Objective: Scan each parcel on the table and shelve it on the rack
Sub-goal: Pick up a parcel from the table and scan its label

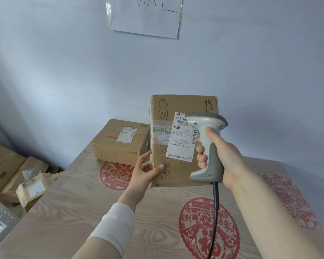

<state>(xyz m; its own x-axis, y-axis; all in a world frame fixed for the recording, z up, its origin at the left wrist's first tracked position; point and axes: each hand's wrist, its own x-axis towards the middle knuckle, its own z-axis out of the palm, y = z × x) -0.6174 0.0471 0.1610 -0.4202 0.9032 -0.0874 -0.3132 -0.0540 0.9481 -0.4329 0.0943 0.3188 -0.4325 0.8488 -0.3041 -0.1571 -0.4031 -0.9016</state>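
A parcel [176, 128], gripped by the left hand [146, 171], is being scanned with the scanner [207, 144] clasped in the right hand [221, 156]; shelving is judged next.

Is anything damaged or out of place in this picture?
Yes. Left of the wood-grain table, a small pale cardboard box lies tilted among brown cartons, its flaps torn open. The held brown cardboard parcel looks intact.

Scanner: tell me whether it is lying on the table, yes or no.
No, the right hand grips the scanner by its handle, raised before the label on the parcel the left hand holds.
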